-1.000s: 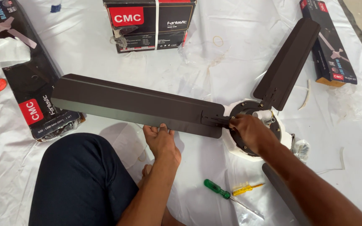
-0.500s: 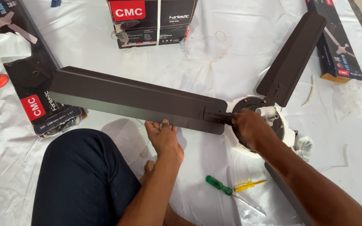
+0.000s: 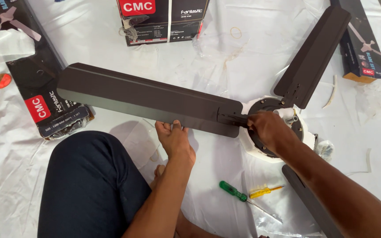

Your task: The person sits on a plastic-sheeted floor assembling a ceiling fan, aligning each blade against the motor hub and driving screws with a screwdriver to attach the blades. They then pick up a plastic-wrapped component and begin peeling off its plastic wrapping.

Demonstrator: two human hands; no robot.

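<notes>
- Long blade [image 3: 142, 98] lay across the sheet, its root at the hub [image 3: 270, 128]; since a second earlier it had hardly shifted, so fitting remained in hand.
- Left hand [image 3: 176, 140] curled under its near edge, at 6 o'clock.
- Right hand [image 3: 270, 128] covered the joint; its grip and any screw could not be told.
- Third blade [image 3: 307, 198], at 5 o'clock, ran out of view.
</notes>
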